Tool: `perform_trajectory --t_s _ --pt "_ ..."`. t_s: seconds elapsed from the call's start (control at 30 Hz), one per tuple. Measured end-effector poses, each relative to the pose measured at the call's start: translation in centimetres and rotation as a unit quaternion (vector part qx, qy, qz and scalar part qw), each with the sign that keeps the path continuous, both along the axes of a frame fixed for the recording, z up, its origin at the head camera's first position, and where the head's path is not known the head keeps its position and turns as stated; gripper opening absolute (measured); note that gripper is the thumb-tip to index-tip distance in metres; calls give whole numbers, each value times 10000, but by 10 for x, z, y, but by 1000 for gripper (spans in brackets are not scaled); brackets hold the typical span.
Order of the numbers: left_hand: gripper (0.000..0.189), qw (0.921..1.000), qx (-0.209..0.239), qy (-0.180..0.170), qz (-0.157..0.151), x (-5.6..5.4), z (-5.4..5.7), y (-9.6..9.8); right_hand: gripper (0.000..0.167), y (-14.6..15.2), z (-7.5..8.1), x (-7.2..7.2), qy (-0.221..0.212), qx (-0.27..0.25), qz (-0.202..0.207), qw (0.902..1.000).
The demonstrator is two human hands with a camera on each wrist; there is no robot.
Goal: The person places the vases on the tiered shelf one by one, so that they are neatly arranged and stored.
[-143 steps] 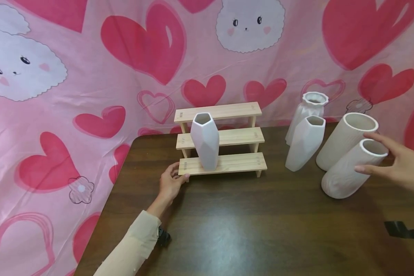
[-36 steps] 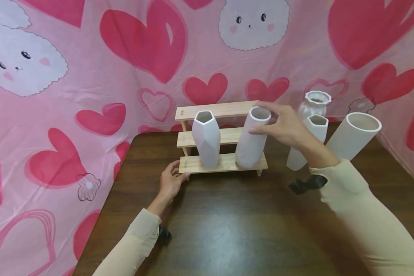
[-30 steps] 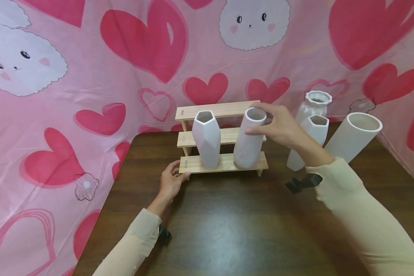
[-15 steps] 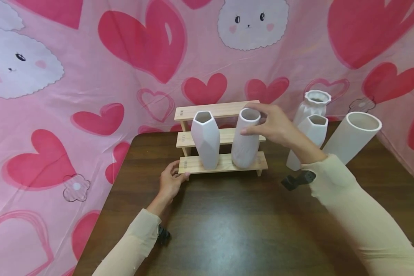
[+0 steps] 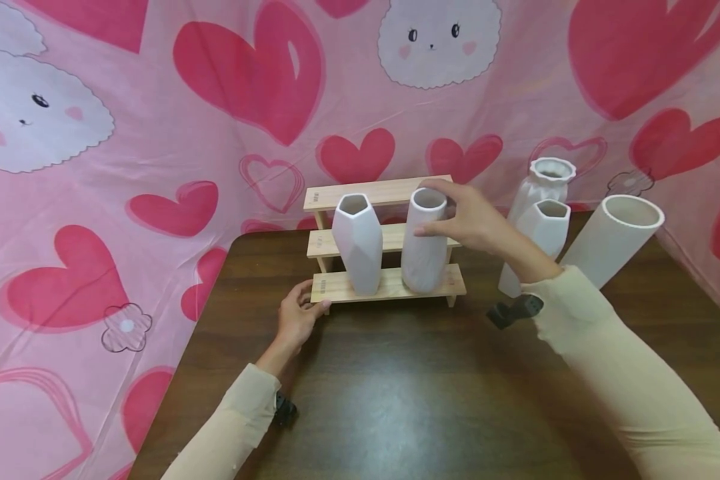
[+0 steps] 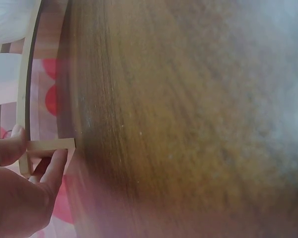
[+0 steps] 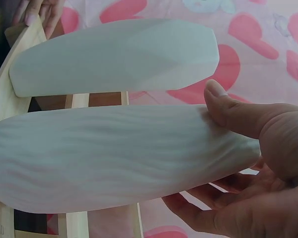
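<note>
A three-tier wooden stand (image 5: 333, 288) is at the back of the table. My left hand (image 5: 297, 315) grips the left end of its lowest step, thumb on the front edge; in the left wrist view the fingers curl under that end by the leg (image 6: 52, 145). On the lowest step a white faceted vase (image 5: 358, 247) stands upright on the left. To its right is a white round vase with a wavy, rippled surface (image 7: 104, 158), its base at the step. My right hand (image 5: 471, 217) holds this rippled vase near its rim, thumb on one side and fingers on the other.
Right of the stand, on the dark wooden table (image 5: 384, 393), are a fluted white vase with a ruffled rim (image 5: 523, 197), another faceted white vase (image 5: 546, 230) and a wide cylindrical white vase (image 5: 612, 240). A pink heart-print cloth (image 5: 204, 133) hangs behind.
My right hand has brought the rippled vase from the right group to the lowest step, then shifted it slightly left and straightened it. My left hand has stayed on the stand's end.
</note>
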State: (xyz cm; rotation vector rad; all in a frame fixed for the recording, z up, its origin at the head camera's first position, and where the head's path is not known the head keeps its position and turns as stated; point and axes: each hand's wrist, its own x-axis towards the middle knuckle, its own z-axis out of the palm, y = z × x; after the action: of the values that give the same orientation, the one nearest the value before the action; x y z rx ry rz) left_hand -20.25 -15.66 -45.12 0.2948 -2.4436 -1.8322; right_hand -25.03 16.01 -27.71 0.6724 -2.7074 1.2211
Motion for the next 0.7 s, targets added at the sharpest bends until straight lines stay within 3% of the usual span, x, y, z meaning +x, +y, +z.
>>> perform_trajectory --t_s 0.23,0.43,0.7 --pt "58 10000 70 -14 0 -1 0 0 70 0 0 2 43 -35 37 10000" --pt "59 10000 36 -5 16 -1 0 0 81 10 -2 3 -28 -303 143 9994" --pt "58 10000 89 30 23 1 0 0 87 39 0 11 -174 -541 -163 9983"
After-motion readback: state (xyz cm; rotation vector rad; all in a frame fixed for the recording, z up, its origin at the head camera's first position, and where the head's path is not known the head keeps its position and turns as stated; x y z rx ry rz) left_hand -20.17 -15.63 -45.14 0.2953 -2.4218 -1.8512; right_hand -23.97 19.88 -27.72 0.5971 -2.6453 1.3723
